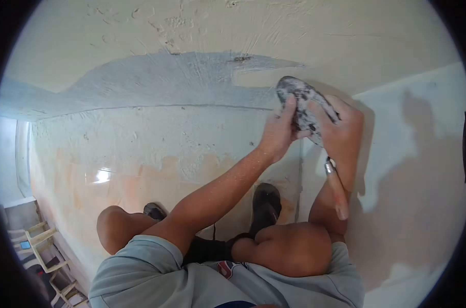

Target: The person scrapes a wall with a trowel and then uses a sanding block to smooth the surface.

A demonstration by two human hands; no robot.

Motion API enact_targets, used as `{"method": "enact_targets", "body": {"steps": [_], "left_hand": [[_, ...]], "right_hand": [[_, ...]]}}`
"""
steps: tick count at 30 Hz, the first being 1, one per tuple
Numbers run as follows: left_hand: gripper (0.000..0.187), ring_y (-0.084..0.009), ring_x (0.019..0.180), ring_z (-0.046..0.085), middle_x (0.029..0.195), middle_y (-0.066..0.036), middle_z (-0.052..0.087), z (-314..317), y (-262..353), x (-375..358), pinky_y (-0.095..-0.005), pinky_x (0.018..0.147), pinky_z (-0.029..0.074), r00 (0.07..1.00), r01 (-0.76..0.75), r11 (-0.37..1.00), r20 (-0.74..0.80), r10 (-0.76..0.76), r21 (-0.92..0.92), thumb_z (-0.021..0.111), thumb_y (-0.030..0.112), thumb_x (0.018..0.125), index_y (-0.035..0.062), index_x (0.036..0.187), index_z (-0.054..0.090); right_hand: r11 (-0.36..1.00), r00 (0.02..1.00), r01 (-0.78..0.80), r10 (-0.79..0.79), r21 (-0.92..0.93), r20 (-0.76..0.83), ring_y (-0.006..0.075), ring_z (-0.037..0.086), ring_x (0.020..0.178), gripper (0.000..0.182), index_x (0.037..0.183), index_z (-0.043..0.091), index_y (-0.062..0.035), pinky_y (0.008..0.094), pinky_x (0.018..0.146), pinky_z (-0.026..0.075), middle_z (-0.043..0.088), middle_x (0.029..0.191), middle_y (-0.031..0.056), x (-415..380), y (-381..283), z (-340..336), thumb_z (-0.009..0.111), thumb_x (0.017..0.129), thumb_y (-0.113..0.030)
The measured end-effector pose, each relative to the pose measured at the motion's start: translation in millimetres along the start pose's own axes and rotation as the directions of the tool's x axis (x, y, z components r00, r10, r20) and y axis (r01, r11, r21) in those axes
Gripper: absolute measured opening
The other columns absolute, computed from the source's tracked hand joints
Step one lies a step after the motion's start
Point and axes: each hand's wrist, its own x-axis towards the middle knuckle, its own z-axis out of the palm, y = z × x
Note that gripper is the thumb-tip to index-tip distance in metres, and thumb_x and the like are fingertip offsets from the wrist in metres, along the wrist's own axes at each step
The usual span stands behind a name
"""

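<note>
Both hands hold a dark, white-smeared flat object point(306, 105), raised close to the wall at the upper right. My left hand point(280, 128) grips its left side, the thumb pressed on its face. Wrapped round its right side is my right hand point(338, 123), fingers lying across the smeared face. Below my right hand hangs a tool with a wooden handle point(337, 195) and a metal neck; its upper part is hidden behind the hand.
A wall point(156, 82) with a grey patch and rough cream areas spans the top. Another wall point(412, 154) stands at the right, with shadows on it. My bent legs and dark shoes point(266, 203) are below. Pale ladder-like frames point(43, 236) lie at the lower left.
</note>
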Motion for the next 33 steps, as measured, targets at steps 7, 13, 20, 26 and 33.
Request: {"method": "enact_targets", "body": {"steps": [7,13,20,26,33], "left_hand": [[0.058,-0.0131,0.089,0.064,0.102,-0.003,0.068,-35,35,3,-0.0270,0.079,0.054,0.968,-0.209,0.953,-0.183,0.170,-0.220,0.032,0.056,0.107,0.0080,0.118,0.062],[0.057,-0.0132,0.104,0.066,0.114,-0.003,0.068,-61,27,3,-0.0285,0.086,0.055,0.978,-0.205,0.974,-0.059,0.200,-0.096,0.035,0.058,0.106,0.0097,0.125,0.059],[0.056,-0.0133,0.088,0.066,0.097,-0.003,0.068,10,9,1,-0.0317,0.076,0.058,0.989,-0.068,0.998,0.132,0.068,-0.002,0.046,0.060,0.102,0.0076,0.114,0.062],[0.054,-0.0140,0.097,0.063,0.111,-0.004,0.066,-62,36,9,-0.0308,0.078,0.053,0.988,-0.152,0.980,-0.045,0.147,-0.132,0.029,0.054,0.108,0.0103,0.124,0.057],[0.054,-0.0145,0.094,0.066,0.109,-0.005,0.067,-17,12,12,-0.0320,0.078,0.058,0.983,-0.142,0.990,0.111,0.143,-0.017,0.041,0.057,0.105,0.0083,0.124,0.056]], "right_hand": [[0.971,0.981,0.188,-0.179,-0.149,0.075,0.0410,0.063,0.064,0.029,0.073,0.062,-0.0030,0.0498,0.060,0.050,0.063,0.066,0.0181,26,-8,89,0.066,0.088,-0.028],[0.979,0.979,0.202,-0.201,-0.037,0.045,0.0454,0.059,0.067,0.026,0.079,0.064,0.0004,0.0455,0.059,0.048,0.061,0.069,0.0218,16,2,91,0.069,0.086,-0.024],[0.996,0.987,0.089,-0.083,0.032,-0.139,0.0304,0.065,0.056,0.021,0.084,0.069,-0.0011,0.0365,0.052,0.048,0.063,0.067,0.0192,-2,-4,8,0.069,0.089,-0.021],[0.937,0.944,0.326,-0.331,-0.125,-0.017,0.0419,0.060,0.062,0.028,0.072,0.060,-0.0044,0.0473,0.055,0.047,0.059,0.064,0.0192,24,0,88,0.068,0.089,-0.025],[0.992,0.991,0.111,-0.106,0.058,-0.086,0.0300,0.060,0.055,0.021,0.079,0.065,0.0004,0.0387,0.053,0.046,0.061,0.065,0.0173,1,-3,23,0.072,0.087,-0.017]]}}
